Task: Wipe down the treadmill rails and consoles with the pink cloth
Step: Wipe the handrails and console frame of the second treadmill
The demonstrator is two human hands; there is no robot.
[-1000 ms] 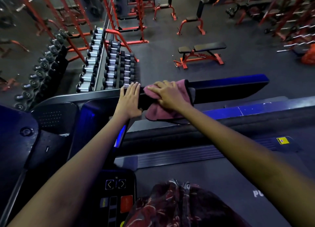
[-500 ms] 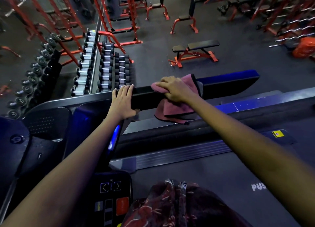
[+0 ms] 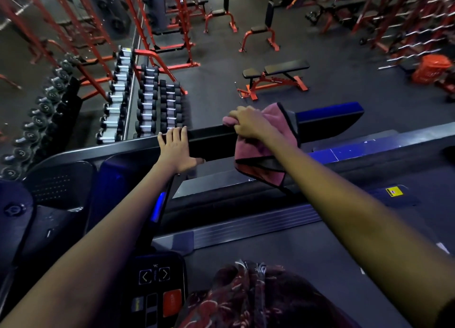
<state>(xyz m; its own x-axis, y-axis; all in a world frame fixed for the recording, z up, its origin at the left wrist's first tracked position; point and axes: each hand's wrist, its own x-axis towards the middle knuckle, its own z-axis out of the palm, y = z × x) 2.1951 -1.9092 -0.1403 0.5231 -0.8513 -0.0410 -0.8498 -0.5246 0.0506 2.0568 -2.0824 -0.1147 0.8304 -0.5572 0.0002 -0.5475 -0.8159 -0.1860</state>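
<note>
Flanking the treadmill rail (image 3: 214, 140), dumbbell rack (image 3: 147, 106) far left, bench (image 3: 275, 77) beyond. Left hand (image 3: 176, 150) lies flat on the rail, holding nothing; right hand (image 3: 248, 123) clutches pink cloth (image 3: 258, 155) draped over it.

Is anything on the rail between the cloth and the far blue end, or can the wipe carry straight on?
Nothing visible blocks it. The right hand grips the pink cloth draped over the rail; the stretch toward the blue end looks bare. The left hand rests on the rail on the other side.
</note>
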